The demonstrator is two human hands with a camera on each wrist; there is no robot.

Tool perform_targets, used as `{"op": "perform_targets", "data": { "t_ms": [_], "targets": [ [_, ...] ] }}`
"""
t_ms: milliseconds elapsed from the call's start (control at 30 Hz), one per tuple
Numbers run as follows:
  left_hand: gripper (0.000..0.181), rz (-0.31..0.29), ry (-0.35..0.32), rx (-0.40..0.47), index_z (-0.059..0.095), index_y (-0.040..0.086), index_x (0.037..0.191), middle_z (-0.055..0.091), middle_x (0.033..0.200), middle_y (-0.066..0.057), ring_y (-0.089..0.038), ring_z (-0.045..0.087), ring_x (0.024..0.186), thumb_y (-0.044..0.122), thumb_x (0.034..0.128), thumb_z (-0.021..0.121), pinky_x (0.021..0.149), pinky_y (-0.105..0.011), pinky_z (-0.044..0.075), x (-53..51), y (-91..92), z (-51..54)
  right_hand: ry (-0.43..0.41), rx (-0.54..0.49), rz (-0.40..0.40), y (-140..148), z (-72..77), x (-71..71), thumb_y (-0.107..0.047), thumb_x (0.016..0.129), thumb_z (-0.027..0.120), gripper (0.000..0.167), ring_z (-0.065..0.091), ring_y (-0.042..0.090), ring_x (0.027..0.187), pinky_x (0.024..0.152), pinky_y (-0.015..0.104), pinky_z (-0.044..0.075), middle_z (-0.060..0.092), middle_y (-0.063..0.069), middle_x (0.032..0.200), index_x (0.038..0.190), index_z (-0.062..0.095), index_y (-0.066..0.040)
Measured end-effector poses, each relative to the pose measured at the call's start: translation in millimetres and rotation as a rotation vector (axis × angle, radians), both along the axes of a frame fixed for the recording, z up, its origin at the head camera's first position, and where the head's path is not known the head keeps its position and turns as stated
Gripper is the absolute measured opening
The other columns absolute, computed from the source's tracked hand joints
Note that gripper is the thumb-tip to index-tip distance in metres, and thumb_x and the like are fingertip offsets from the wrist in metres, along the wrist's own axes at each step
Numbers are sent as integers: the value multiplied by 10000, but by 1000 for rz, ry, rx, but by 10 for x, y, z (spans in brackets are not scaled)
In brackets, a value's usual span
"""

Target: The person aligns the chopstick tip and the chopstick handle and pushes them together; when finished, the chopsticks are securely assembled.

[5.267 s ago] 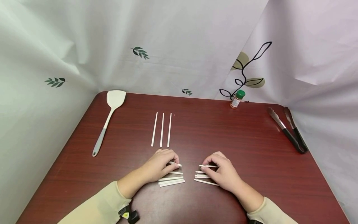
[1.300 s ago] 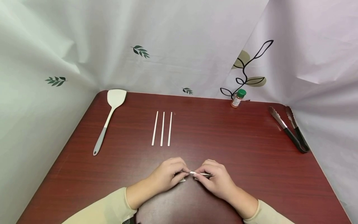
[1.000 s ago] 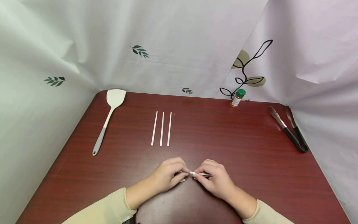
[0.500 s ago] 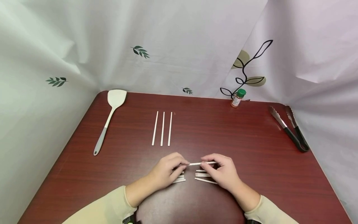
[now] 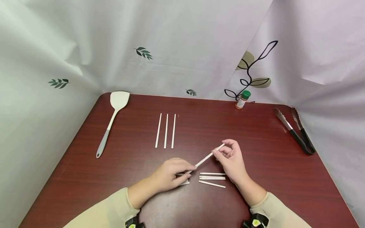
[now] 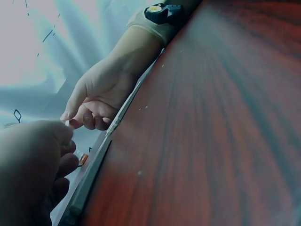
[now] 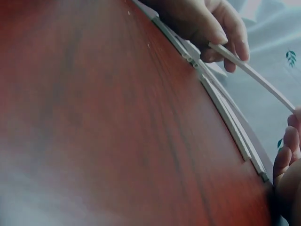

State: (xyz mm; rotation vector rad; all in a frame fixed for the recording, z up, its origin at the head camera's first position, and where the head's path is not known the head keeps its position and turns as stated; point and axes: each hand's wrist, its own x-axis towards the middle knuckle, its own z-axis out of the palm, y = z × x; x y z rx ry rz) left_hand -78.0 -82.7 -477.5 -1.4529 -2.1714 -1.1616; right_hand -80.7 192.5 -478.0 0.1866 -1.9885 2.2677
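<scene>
A long white stick (image 5: 204, 159) slants up to the right between my hands, above the table. My left hand (image 5: 174, 172) pinches its lower end between thumb and fingers. At its upper end, the thumb and fingers of my right hand (image 5: 233, 161) hold it. In the right wrist view the stick (image 7: 256, 77) spans the gap between both hands. Short white sticks with narrow peg ends (image 5: 212, 178) lie in a row below my right hand. More short sticks (image 5: 184, 183) lie under my left hand, mostly hidden by it.
Three long white sticks (image 5: 165, 131) lie side by side on the dark red table (image 5: 256, 136). A white spatula with a grey handle (image 5: 112, 118) lies at left. A green-capped spice bottle (image 5: 241, 100) stands at the back; black-handled tongs (image 5: 297, 136) lie at right.
My hands have lifted the stick from among the short pieces. The right hand has moved up and away, tilting the stick and uncovering the right-hand row of short sticks.
</scene>
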Motion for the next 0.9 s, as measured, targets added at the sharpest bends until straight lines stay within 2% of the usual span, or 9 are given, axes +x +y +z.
{"op": "perform_targets", "data": {
  "t_ms": [67,167,233,367,467,600,767,900],
  "targets": [
    [355,-21,14,-26,783,61,1209,778,1169,-8,-127,725,1075,68,862,856,966,-319,554,-6,-12,-1,2,0,7,-8,-16,-63,204,912,671,493,614,67,662,632,187,519,726,-6,809,1284,391,42],
    [381,-20,46,-68,785,78,1221,779,1186,0,-114,723,1091,122,856,884,949,-323,548,-17,-29,-5,18,22,44,-34,-26,-177,197,904,686,512,618,62,680,632,181,511,727,-1,814,1306,378,122],
    [372,2,73,-92,791,98,1216,782,1178,13,-100,723,1085,160,862,889,916,-322,545,-30,-38,-10,26,46,84,-57,-22,-277,182,904,702,528,641,69,716,655,187,524,732,10,832,1321,378,160],
    [333,58,115,-105,811,144,1176,786,1136,47,-71,724,1045,211,862,895,853,-304,536,-82,-43,-24,13,108,166,-99,2,-509,134,916,732,529,693,90,786,688,209,554,753,43,893,1346,425,169],
    [301,84,134,-97,825,165,1142,789,1089,71,-61,724,992,219,856,899,822,-297,533,-127,-39,-36,3,137,226,-114,15,-668,117,920,737,524,710,108,831,706,215,559,755,156,966,1364,462,162],
    [296,83,133,-95,834,159,1127,794,1051,77,-68,720,941,225,849,910,806,-295,534,-215,-31,-54,20,180,266,-116,7,-822,104,912,750,529,692,121,856,726,209,552,724,193,1010,1377,503,150],
    [350,71,93,-135,832,151,1153,795,1072,69,-92,713,974,269,839,930,869,-318,537,-361,-53,-58,18,225,267,-150,3,-948,73,906,779,525,661,120,825,699,202,537,703,87,975,1373,543,123],
    [357,97,77,-149,831,153,1141,790,1067,63,-112,706,991,283,827,942,876,-344,533,-429,-82,-64,5,247,262,-195,0,-1054,57,908,790,508,653,117,819,685,201,528,696,126,985,1359,563,113]
  ]
}}
